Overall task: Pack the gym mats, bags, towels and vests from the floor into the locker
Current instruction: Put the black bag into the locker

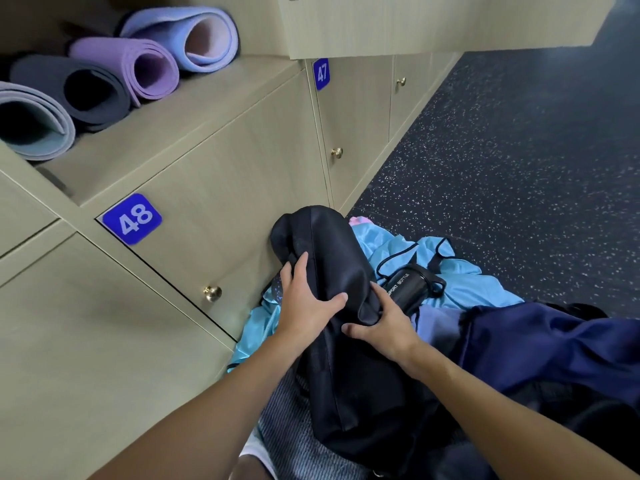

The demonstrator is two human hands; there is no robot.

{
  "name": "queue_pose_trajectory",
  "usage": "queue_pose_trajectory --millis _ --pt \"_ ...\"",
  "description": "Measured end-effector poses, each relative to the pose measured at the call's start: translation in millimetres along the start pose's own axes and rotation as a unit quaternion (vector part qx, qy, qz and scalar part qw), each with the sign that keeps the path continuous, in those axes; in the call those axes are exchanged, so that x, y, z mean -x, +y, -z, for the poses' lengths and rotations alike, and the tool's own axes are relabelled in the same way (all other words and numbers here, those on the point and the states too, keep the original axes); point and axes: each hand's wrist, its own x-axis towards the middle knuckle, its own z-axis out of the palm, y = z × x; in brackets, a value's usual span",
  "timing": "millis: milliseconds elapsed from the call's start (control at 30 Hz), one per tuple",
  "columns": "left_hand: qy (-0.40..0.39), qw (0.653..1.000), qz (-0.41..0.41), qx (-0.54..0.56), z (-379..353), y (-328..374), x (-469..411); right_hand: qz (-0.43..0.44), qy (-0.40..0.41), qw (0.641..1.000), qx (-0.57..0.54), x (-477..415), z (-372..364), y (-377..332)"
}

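Both forearms reach down from the lower edge to a black bag (334,268) that stands on end against the closed door 48 (221,188), its top leaning on the door just right of the brass knob (212,292). The left hand (306,303) lies flat on the bag's left side, fingers straight and pointing up, thumb spread wide across the cloth. The right hand (384,323) grips a fold at the bag's right edge, thumb in front and fingers curled behind it.

Below the arms a grey ribbed towel (287,427) lies partly under the bag. Light blue vests (464,282) are spread on the speckled floor (519,161) behind and beside the bag, and a black bottle (412,289) lies on them, touching the right hand's fingers. A navy bag (554,344) lies crumpled at the right.

Up at the left, the open locker (194,112) compartment above door 48 holds four rolled mats on their sides, ends outward, touching in a row: a pale grey mat (38,109), a dark mat (86,84), a purple mat (138,64) and a lilac mat (207,32). The front of that shelf is bare.
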Motion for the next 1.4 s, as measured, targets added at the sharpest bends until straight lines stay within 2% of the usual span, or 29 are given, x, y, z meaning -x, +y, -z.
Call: queue_pose_trajectory --millis 267,500,733,1000,1100,1400 --pt "0.037 0.997 -0.072 0.013 41.9 60.7 19.3 0.099 0.036 0.994 -0.042 39.1 21.5 -52.9" --pt "0.083 0.980 -0.178 0.023 107.3 143.0 35.3 0.204 0.048 0.973 -0.100 83.2 55.9 -142.3" --pt "0.152 0.953 -0.261 0.030 175.8 219.3 34.5 0.334 0.022 0.938 -0.087 115.2 93.2 -248.1" --pt "0.234 0.938 -0.248 0.058 259.1 260.6 1.7 0.390 -0.031 0.920 -0.009 87.1 92.3 -364.5" --pt "0.267 0.934 -0.225 0.073 282.0 257.4 -10.6 0.395 -0.083 0.915 0.022 74.3 83.0 -397.0" --pt "0.359 0.917 -0.156 0.081 332.1 241.6 -44.3 0.429 -0.136 0.892 0.044 35.6 33.5 -472.1"
